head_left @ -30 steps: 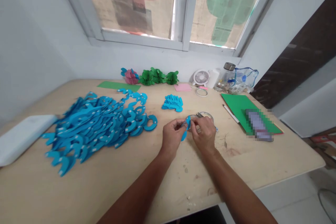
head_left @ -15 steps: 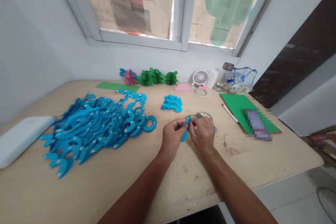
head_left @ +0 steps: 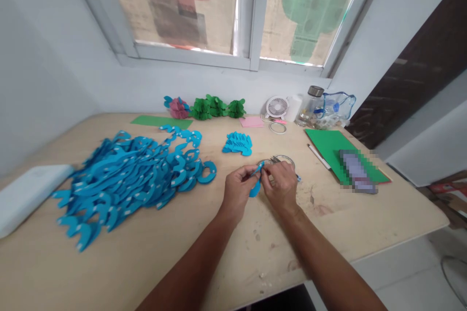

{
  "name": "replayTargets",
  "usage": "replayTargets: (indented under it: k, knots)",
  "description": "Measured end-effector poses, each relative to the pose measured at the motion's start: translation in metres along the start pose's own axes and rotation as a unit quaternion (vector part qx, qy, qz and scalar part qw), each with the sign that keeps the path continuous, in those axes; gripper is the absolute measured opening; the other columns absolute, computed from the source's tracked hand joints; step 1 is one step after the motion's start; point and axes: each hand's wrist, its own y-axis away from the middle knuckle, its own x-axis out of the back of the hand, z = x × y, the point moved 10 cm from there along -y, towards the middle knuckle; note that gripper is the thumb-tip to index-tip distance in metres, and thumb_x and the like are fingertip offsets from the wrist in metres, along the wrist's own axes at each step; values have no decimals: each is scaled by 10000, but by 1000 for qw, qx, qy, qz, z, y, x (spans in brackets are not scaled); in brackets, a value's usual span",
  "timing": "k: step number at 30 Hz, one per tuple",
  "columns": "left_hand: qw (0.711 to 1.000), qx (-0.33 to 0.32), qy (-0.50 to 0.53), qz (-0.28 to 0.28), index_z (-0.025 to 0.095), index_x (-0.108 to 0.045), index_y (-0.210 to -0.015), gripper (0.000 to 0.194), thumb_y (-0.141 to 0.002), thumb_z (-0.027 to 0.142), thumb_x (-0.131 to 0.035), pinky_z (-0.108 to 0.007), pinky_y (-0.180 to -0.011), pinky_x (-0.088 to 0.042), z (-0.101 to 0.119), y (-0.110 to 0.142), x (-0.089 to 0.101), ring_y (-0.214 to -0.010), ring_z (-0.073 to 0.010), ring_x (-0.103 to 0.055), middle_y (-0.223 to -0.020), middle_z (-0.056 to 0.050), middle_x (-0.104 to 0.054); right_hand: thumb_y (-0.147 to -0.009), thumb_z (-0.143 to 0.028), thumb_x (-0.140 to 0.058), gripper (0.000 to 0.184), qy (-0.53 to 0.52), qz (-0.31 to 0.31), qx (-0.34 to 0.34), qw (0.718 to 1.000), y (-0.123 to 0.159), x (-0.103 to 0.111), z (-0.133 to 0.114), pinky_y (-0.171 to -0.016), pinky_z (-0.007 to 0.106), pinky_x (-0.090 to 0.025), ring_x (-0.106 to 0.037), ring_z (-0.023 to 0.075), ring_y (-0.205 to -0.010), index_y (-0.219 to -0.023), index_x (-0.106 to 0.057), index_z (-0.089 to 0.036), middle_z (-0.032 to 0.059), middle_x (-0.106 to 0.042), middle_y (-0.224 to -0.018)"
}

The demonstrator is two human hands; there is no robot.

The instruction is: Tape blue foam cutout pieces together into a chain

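From the head view I get a white slab [head_left: 34, 192] cut off at the left edge, the lower end of the blue piece [head_left: 254, 190] showing under the fingers, its upper part mostly covered; scissors [head_left: 275, 159] and a wire ring [head_left: 287, 157] half hidden behind the right hand [head_left: 283, 182], and a pixelated item [head_left: 355, 170] I can't make out. Around, left to right on the desk [head_left: 164, 240]: blue pile [head_left: 127, 175], green strip [head_left: 160, 122], pink flower [head_left: 178, 108], green flowers [head_left: 217, 106], small blue stack [head_left: 238, 143], pink slips [head_left: 251, 122], fan [head_left: 277, 107], bottle [head_left: 309, 107], clear bag [head_left: 337, 105], pen [head_left: 318, 156] beside green card [head_left: 324, 141]. Only the right hand blocks anything I'd want, namely the scissors. Left hand [head_left: 237, 184]: thumb and fingers pinching the blue piece, which sits between both hands, well right of the pile. Right hand: fingers curled, tips at the piece's upper part; can't tell if they grip it. Both forearms slant up from the bottom edge, converging.
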Motion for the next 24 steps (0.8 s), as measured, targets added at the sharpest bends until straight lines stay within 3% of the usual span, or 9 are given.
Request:
replayTargets:
  k: [9, 24]
  knots:
    - [1000, -9, -9, -6, 146, -706, -730, 161, -604, 228, -648, -283, -730, -471, 3, 0, -1, -731, -162, -618, -719, -40, -693, -826, -175, -477, 162, 7, -21, 2, 1000, 2, -5, 1, -646, 326, -329, -481, 180, -667, -690, -560, -206, 27, -550, -614]
    - [999, -3, -21, 25, 149, -700, -650, 135, -539, 223, -679, -246, -582, -457, 1, 2, 5, -645, -155, -592, -646, -31, -676, -824, -174, -467, 150, 10, -41, -3, 999, 4, -12, 2, -648, 326, -324, -487, 188, -697, -711, -563, -197, 38, -572, -646]
